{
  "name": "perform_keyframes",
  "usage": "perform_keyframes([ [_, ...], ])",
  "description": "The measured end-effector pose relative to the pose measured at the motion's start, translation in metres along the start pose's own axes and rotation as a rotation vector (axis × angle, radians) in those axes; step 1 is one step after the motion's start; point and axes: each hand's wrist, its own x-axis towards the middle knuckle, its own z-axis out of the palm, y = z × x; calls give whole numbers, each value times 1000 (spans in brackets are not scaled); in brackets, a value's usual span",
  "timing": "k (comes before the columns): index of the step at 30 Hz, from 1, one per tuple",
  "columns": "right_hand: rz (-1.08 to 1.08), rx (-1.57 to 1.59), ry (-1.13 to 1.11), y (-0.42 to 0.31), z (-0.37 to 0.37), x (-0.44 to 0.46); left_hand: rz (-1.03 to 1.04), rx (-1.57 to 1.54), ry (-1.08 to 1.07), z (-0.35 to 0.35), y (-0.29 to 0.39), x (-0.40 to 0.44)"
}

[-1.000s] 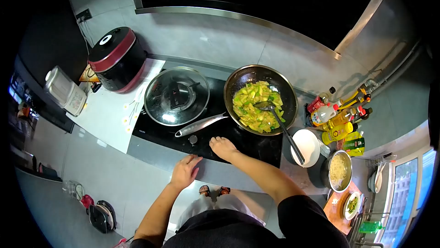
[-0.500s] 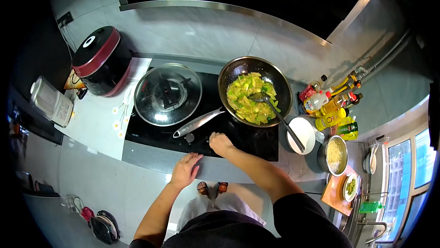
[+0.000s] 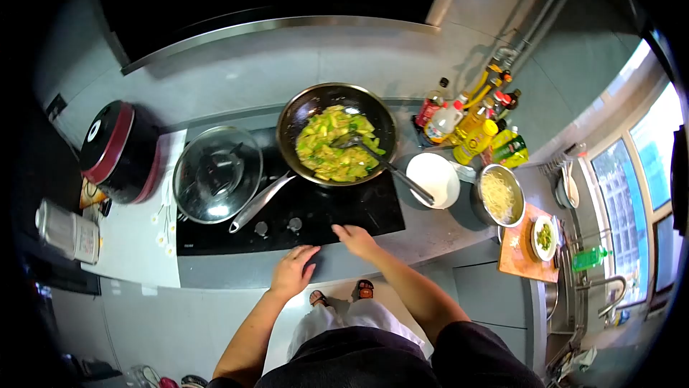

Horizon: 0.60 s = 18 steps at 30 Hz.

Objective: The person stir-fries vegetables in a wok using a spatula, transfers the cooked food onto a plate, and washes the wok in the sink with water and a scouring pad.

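My left hand (image 3: 292,272) is at the counter's front edge, fingers stretched out and holding nothing. My right hand (image 3: 357,240) is over the front of the black hob (image 3: 344,210), its fingers loosely extended and nothing in them. Left of its fingertips, apart from them, is a hob knob (image 3: 295,224); another knob (image 3: 262,228) sits further left. A wok (image 3: 286,129) on the hob holds sliced green and yellow vegetables (image 3: 334,145). The dark spatula (image 3: 391,167) rests in it, its handle reaching over a white bowl (image 3: 435,181). The wok's metal handle (image 3: 260,205) points front-left.
A glass-lidded pan (image 3: 217,176) stands on the left of the hob, beside a rice cooker (image 3: 118,151). Sauce bottles (image 3: 474,140) crowd the back right. A steel bowl of pale shreds (image 3: 497,195) and a cutting board (image 3: 520,259) with a small dish (image 3: 543,239) lie right.
My right hand has come away from the hob knob, which now shows, and its fingers have loosened. The view has turned to the right; my left hand stays near the counter edge.
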Motion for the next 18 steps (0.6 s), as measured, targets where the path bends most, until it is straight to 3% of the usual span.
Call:
perform_keyframes([
  [3, 397, 713, 81, 75, -53, -28, 26, -33, -78, 14, 28, 22],
  [5, 457, 889, 261, 132, -93, -33, 63, -50, -123, 32, 39, 35],
  [8, 428, 967, 417, 174, -152, -25, 74, -62, -215, 56, 65, 57],
  [11, 410, 1007, 437, 170, -193, -5, 110, -41, -229, 89, 80, 76],
  [14, 395, 1201, 309, 200, -207, 28, 64, -48, -253, 120, 101, 94],
  [18, 328, 1172, 281, 202, -218, 27, -154, -269, -223, 172, 126, 114],
])
